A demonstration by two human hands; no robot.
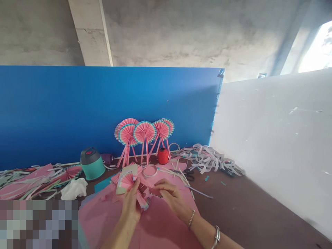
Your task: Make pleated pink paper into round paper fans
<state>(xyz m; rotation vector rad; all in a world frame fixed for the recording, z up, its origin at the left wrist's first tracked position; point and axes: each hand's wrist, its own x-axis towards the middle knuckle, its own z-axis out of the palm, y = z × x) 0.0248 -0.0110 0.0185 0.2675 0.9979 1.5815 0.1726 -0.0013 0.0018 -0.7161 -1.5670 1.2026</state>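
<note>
My left hand (131, 204) and my right hand (171, 195) meet over a pink sheet of paper (158, 226) on the brown table. Both are closed on a pleated pink paper fan (129, 180) with a pale edge, which spreads up and to the left between them. The right fingers pinch its folded pink end near the middle. A thin bracelet and a metal bangle sit on my right wrist.
Several finished pink and teal paper fans (144, 133) on sticks lean against the blue board. A red thread spool (163, 156), a teal flask (91, 163), a tape ring (149, 170), scissors (188, 175), white paper strips (207, 159) and a white cloth (74, 188) lie about. A white board stands on the right.
</note>
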